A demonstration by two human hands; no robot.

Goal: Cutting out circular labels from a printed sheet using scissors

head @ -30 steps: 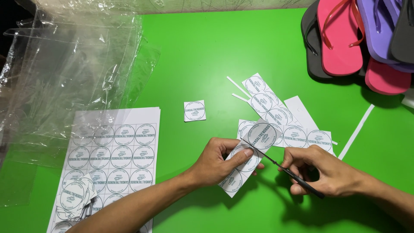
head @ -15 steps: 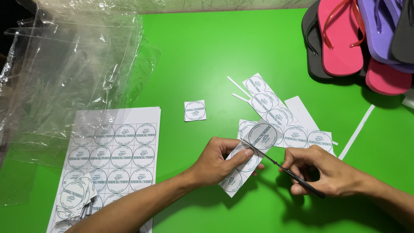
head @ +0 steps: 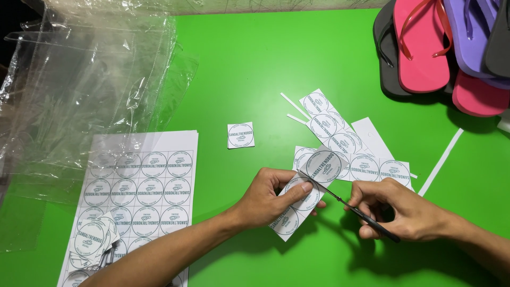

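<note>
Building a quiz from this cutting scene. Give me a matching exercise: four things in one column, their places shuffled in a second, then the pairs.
Things:
1. scissors
2. label strip
3. flip-flops
4. clear plastic bags

Places:
A. piled at the table's top right
B. in the right hand
C. heaped at the left
D. pinched in the left hand

Pairs: 1-B, 2-D, 3-A, 4-C

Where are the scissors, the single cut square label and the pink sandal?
scissors [head: 340,201], head view, on the blades near the pivot.
square label [head: 240,135], head view, on its printed circle.
pink sandal [head: 421,45], head view, on the sole's middle.
</note>
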